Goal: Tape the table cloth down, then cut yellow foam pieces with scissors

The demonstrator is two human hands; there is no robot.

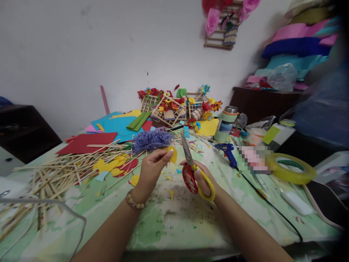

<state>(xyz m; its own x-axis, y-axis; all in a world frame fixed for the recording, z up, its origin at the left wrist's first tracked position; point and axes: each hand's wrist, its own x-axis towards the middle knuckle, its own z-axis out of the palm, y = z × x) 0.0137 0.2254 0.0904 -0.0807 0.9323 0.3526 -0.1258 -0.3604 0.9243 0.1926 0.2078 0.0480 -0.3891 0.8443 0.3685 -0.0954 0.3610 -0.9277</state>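
Between the thumb and fingers of my left hand (154, 169) is a small yellow paper piece (173, 154) with a rounded edge. My right hand (203, 180) is wrapped round the handles of scissors (188, 153), one red and one yellow. The blades point up and away, a little to the right of the yellow piece and apart from it. Small yellow scraps (171, 195) lie on the tablecloth below my hands. Just beyond my left hand is a bundle of purple yarn (152, 140).
Thin wooden sticks (54, 171) and yellow petals (111, 165) spread at the left. Behind lie red paper (87, 143) and small flowered frames (169, 109). At the right are a blue glue gun (229, 153) with its cord, a tumbler (226, 123) and a tape roll (291, 169).
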